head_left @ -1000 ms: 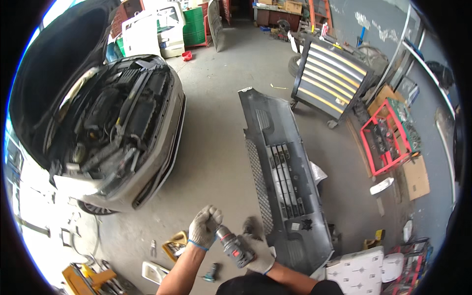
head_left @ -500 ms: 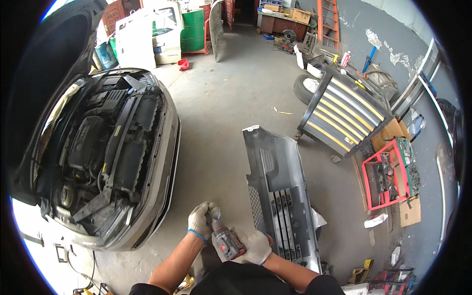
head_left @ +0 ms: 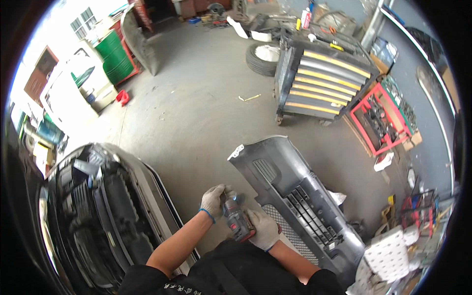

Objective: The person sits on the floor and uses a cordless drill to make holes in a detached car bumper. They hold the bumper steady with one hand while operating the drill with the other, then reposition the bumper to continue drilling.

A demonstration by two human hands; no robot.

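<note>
A cordless drill (head_left: 237, 223), dark with red parts, is held in front of my body, its nose pointing away from me. My right hand (head_left: 264, 230), in a pale work glove, is closed round its handle. The gloved fingers of my left hand (head_left: 214, 200) are closed at the drill's chuck; whether they also pinch a small bit is too small to tell. A bright glint shows beside the chuck. Just beyond my right hand, a dark grey car bumper (head_left: 282, 164) with grille slots and mesh lies on the floor, near but apart from the glove.
A car (head_left: 142, 182) with its front end exposed stands at the left. A tool cabinet (head_left: 314, 105) with yellow-edged drawers and a tyre (head_left: 260, 61) are ahead right. Beyond them stands a red-framed rack (head_left: 366, 123). A green drum (head_left: 114, 56) and a red container (head_left: 123, 98) are far left.
My view has turned to the right, so the car and the far objects sit differently in it. Both hands stay on the drill, with the bumper now closer beside me.
</note>
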